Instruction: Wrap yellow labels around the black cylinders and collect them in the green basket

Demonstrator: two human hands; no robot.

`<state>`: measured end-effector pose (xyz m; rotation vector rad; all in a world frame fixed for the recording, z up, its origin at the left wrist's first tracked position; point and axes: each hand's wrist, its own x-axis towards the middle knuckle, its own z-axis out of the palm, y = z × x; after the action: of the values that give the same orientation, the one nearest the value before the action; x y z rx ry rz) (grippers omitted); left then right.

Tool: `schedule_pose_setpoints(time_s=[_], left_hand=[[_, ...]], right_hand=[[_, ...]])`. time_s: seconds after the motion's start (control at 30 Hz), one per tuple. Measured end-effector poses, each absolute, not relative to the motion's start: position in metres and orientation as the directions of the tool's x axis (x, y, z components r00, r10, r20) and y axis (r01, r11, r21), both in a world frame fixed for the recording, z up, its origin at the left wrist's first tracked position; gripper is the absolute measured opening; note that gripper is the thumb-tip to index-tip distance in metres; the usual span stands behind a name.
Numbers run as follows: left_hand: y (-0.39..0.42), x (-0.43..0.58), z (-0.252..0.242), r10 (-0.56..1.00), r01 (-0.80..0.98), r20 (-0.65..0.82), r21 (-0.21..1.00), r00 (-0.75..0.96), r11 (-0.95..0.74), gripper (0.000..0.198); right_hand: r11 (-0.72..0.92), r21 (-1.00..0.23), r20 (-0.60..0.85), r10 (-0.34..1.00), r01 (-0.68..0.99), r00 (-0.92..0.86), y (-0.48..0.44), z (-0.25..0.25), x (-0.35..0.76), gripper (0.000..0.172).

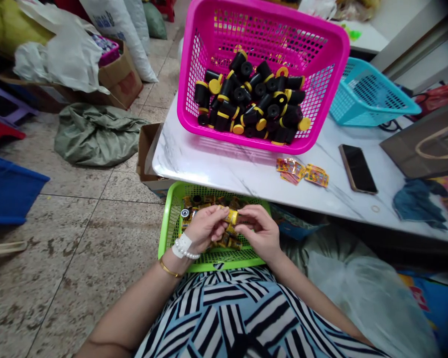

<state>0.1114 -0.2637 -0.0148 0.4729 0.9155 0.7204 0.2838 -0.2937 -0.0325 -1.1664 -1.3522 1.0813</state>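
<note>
Over the green basket (165, 238) on my lap, I hold a small yellow-wrapped cylinder (232, 216) between both hands. My left hand (206, 227) is closed on its left end, thumb on top. The fingertips of my right hand (262, 232) pinch at its right end; they partly hide that end. Below my hands, several similar yellow-labelled cylinders (234, 243) lie in the green basket. One with a round black-and-white end (185, 214) rests by its left side.
A pink basket (246, 141) with many black, yellow-capped cylinders stands on the marble-patterned table (209, 166). Orange labels (315, 175) and a phone (358, 169) lie to the right. Behind are a blue basket (373, 112) and a paper bag (429, 141). A cardboard box (148, 149) stands by the table's left edge.
</note>
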Motion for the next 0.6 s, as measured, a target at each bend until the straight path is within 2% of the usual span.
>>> schedule_pose_setpoints(time_s=[0.17, 0.27, 0.33, 0.4, 0.47, 0.53, 0.6], left_hand=[[-0.270, 0.114, -0.013, 0.776, -0.367, -0.491, 0.690, 0.396, 0.624, 0.041], [-0.273, 0.115, -0.013, 0.788, -0.373, -0.453, 0.706, 0.417, 0.603, 0.039], [-0.275, 0.116, -0.012, 0.808, -0.337, -0.405, 0.758, 0.428, 0.559, 0.038], [-0.278, 0.116, -0.011, 0.860, -0.265, -0.318, 0.858, 0.398, 0.440, 0.035], [-0.279, 0.116, -0.009, 0.927, -0.139, -0.182, 0.961, 0.328, 0.238, 0.031], [-0.278, 0.117, -0.010, 0.959, 0.008, -0.040, 0.999, 0.281, 0.039, 0.028], [-0.275, 0.119, -0.013, 0.963, 0.105, 0.043, 0.992, 0.264, -0.073, 0.026]], right_hand=[[0.140, -0.971, 0.141, 0.990, 0.194, -0.008, -0.299, -0.027, 0.286, 0.030], [0.129, -0.976, 0.128, 0.992, 0.175, -0.015, -0.297, -0.018, 0.288, 0.025], [0.095, -0.986, 0.093, 0.995, 0.138, -0.019, -0.296, -0.011, 0.290, 0.023], [0.028, -0.998, 0.027, 0.999, 0.064, -0.024, -0.294, -0.005, 0.291, 0.022], [-0.088, -0.995, -0.086, 0.995, -0.043, -0.040, -0.292, -0.001, 0.291, 0.023], [-0.220, -0.965, -0.213, 0.975, -0.143, -0.061, -0.289, -0.001, 0.291, 0.026], [-0.316, -0.922, -0.309, 0.949, -0.224, -0.069, -0.285, -0.006, 0.290, 0.030]])
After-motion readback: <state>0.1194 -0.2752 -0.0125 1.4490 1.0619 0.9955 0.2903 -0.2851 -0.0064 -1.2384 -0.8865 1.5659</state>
